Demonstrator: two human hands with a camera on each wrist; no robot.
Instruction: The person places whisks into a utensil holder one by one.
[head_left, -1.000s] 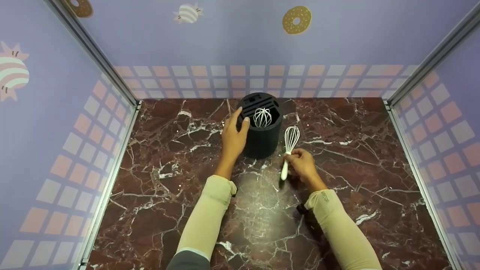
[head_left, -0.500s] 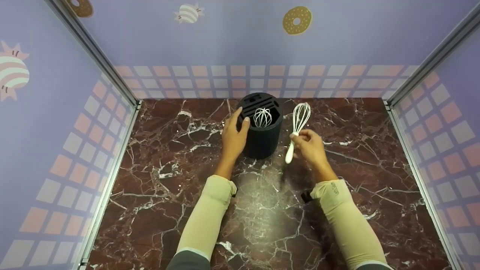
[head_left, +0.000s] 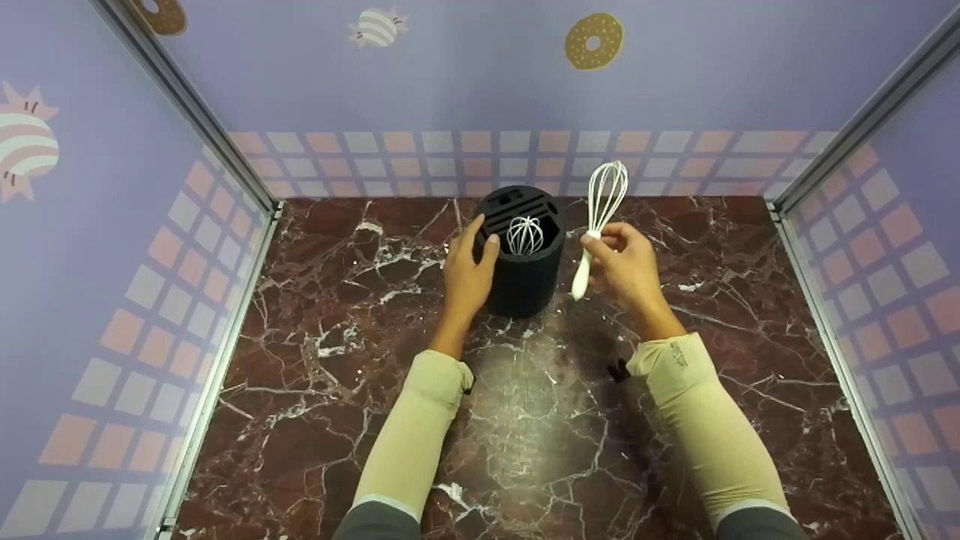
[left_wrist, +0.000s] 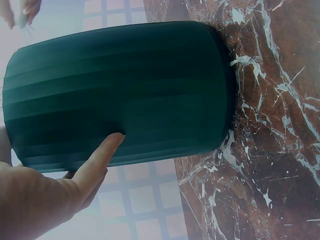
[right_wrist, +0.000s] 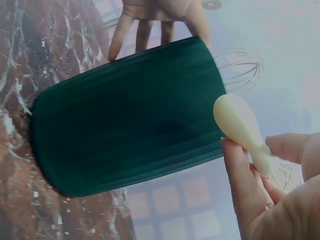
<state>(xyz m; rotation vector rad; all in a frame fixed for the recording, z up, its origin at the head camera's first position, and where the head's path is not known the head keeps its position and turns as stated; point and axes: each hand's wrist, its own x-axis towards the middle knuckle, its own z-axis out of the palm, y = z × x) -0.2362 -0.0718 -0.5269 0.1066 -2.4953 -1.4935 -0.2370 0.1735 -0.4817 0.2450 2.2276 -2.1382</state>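
Note:
A dark knife and utensil holder (head_left: 521, 289), black in the head view and dark green in the wrist views, stands upright near the back wall. A white whisk (head_left: 526, 235) sits in its front opening, wires up. My left hand (head_left: 466, 279) rests against the holder's left side and rim with fairly straight fingers. To the holder's right, my right hand (head_left: 628, 266) pinches a second white whisk (head_left: 583, 276) near the neck. Its wires point up and its rounded handle (right_wrist: 237, 117) hangs down, raised off the table and apart from the holder.
The holder's top has slots (head_left: 517, 210) behind the wide opening. Brown-red marbled table (head_left: 337, 420) surrounds it. Purple printed walls (head_left: 480, 82) close off the back and both sides, with metal strips (head_left: 217, 367) along the side edges.
My right hand has lifted the second whisk up from low beside the holder, away and slightly right, to above rim height. The left hand and the holder have stayed put.

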